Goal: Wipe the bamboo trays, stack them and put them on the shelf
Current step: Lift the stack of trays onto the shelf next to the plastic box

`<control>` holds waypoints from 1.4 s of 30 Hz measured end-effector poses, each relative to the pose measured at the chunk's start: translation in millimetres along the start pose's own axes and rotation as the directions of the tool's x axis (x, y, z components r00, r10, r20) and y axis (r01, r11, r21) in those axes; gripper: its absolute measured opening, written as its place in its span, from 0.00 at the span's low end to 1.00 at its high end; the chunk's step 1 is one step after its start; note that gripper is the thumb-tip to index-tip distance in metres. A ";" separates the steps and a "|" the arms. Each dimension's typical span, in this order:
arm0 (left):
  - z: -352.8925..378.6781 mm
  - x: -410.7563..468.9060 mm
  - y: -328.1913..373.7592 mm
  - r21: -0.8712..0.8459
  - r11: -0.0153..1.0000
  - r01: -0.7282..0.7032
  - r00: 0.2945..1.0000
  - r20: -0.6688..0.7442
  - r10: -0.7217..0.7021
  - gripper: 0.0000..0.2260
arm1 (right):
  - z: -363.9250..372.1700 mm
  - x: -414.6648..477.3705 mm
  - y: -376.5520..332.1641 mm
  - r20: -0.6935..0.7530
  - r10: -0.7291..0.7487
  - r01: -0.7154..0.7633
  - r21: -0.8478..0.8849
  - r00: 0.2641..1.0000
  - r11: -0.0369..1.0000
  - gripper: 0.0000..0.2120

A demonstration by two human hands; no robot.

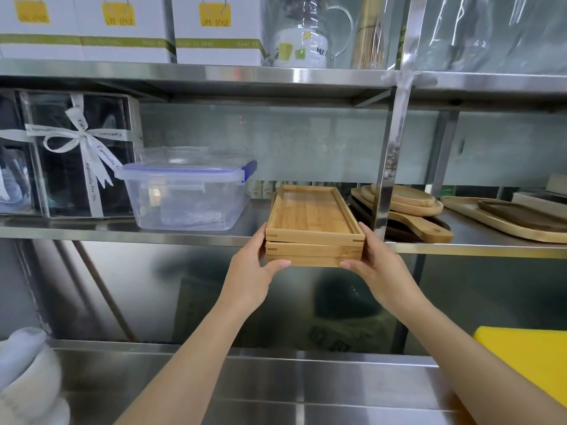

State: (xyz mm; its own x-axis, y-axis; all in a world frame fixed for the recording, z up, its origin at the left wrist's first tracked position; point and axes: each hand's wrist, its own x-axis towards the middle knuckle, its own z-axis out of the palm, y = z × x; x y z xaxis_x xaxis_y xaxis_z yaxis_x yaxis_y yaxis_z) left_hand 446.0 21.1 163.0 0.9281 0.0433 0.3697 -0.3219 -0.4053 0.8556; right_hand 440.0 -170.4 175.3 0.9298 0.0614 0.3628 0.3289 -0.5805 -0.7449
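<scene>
Holding the stack of trays between both hands — left hand clasping the near left corner, right hand clasping the near right corner, thumbs tucked under the bottom edge and fingers laid up the sides. Resting the far part of the stack on the steel shelf, it seems, while leaving the near end hanging out past the front lip. Judging by that: working through the last step, with wiping and stacking looking finished and only the placing left to complete. Needing next a straight, level push to the back until the whole stack is sitting on the shelf, then a letting go with both hands at once, keeping the top tray from sliding off the lower ones. Squeezing into a narrow gap — clear plastic box with blue clips just to the left, upright steel post close on the right, round wooden boards piled beside and behind that post. Sitting well clear: a ribboned gift box farther left, white cartons on the shelf above, a yellow board down on the counter at right.
</scene>
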 end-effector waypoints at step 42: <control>12.7 74.5 -20.3 0.176 0.979 -0.106 0.976 -0.172 0.136 0.14 | 12.5 91.7 28.4 -0.012 0.045 -0.047 -0.205 0.999 0.978 0.23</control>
State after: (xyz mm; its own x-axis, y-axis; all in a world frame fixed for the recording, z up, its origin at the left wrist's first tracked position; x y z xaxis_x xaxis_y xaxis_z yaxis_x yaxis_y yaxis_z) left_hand 524.0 21.0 168.6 0.8294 0.1442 0.5397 -0.3803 -0.5618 0.7346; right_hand 536.6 -171.1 180.5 0.9417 0.0254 0.3354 0.2443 -0.7369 -0.6303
